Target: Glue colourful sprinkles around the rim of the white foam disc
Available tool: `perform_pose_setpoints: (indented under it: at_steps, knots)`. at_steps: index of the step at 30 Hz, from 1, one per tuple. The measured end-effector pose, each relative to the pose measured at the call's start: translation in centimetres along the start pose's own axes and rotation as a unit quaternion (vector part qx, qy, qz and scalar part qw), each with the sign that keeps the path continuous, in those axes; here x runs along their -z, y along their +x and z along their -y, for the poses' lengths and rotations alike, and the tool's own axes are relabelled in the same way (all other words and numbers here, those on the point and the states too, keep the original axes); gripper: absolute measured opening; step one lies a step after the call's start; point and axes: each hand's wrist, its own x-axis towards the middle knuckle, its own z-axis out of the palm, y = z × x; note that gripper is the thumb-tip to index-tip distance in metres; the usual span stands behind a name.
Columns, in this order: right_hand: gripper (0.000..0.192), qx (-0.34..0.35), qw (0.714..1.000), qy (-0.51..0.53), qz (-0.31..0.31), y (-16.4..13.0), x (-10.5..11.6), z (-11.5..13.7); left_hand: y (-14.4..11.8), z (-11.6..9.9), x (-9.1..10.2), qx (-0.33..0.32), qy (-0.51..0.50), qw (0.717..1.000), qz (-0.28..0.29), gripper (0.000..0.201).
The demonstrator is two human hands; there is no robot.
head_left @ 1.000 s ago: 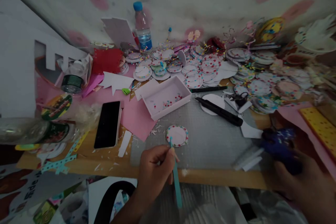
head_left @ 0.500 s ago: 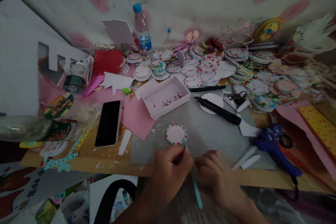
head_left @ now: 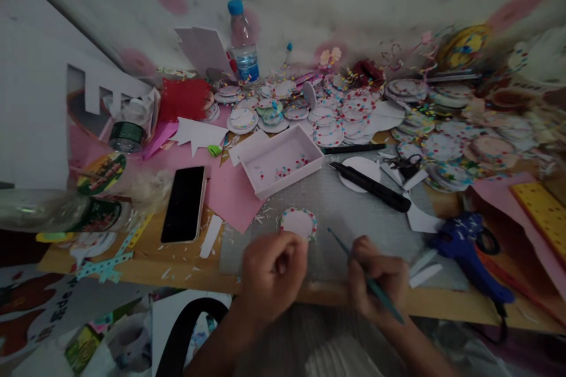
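Note:
A white paper disc edged with red and blue dots lies on the grey cutting mat. Right at the disc's near edge is my left hand, fingers curled and thumb against fingertips; whatever they pinch is hidden. My right hand grips a slim teal stick with a thin pointed end, held pen-like above the mat's front, apart from the disc. Behind the disc stands a white open box with several small red and blue dots on its floor.
A black utility knife rests across a plain white disc to the right. Further right lies a blue glue gun. A phone and a lying bottle occupy the left. Decorated discs are heaped along the back.
The teal stick has left the disc's edge and my left fingers; my right hand now has it, further right and tilted more. My left hand has shifted slightly left, covering the disc's lower edge.

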Motion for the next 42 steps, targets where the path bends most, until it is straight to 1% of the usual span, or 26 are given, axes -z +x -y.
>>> perform_pose_setpoints:
  at_steps: [1,2,4,5,7,10,12,14,16,19,22,28,42]
  knots:
    - [0.031,-0.025,0.999,0.016,-0.029,-0.3,-0.2,-0.1,0.2,0.9,0.7,-0.040,0.002,0.999,-0.016,0.008]
    - [0.027,-0.048,0.997,0.033,-0.047,-0.5,-0.5,-0.2,0.3,1.9,1.4,-0.071,0.012,0.997,-0.021,0.012]
    - [0.022,-0.093,0.991,0.074,-0.064,-1.1,-0.9,-0.5,0.7,3.9,2.5,-0.092,0.053,0.994,0.011,0.033]
    - [0.021,-0.102,0.988,0.093,-0.062,-1.3,-1.1,-0.7,0.9,4.8,2.8,-0.095,0.066,0.993,0.039,0.045]
    - [0.021,-0.090,0.988,0.115,-0.048,-1.7,-1.4,-1.1,1.4,6.1,3.0,-0.104,0.088,0.985,0.106,0.061]
    - [0.022,-0.061,0.990,0.122,-0.032,-2.0,-1.7,-1.6,2.6,6.8,2.8,-0.160,0.118,0.956,0.214,0.073]
    - [0.022,-0.052,0.991,0.119,-0.025,-2.1,-1.8,-1.8,3.7,6.7,2.5,-0.207,0.135,0.931,0.269,0.077]
    - [0.021,-0.046,0.992,0.118,-0.022,-2.2,-1.9,-1.9,4.8,6.6,2.3,-0.239,0.142,0.911,0.304,0.078]
    - [0.020,-0.047,0.992,0.117,-0.021,-2.2,-1.9,-2.0,5.8,6.6,2.2,-0.255,0.137,0.901,0.323,0.075]
    - [0.020,-0.057,0.991,0.116,-0.024,-2.2,-2.0,-2.0,6.7,6.7,1.9,-0.266,0.126,0.894,0.337,0.067]
    - [0.020,-0.068,0.991,0.117,-0.024,-2.0,-2.0,-1.9,7.0,6.8,1.6,-0.259,0.130,0.894,0.342,0.063]
    - [0.020,-0.087,0.988,0.123,-0.018,-1.9,-2.1,-2.0,6.9,6.5,1.1,-0.238,0.143,0.905,0.321,0.059]
    - [0.019,-0.082,0.991,0.097,-0.031,-2.0,-2.2,-2.1,6.9,6.4,0.7,-0.228,0.165,0.910,0.306,0.052]
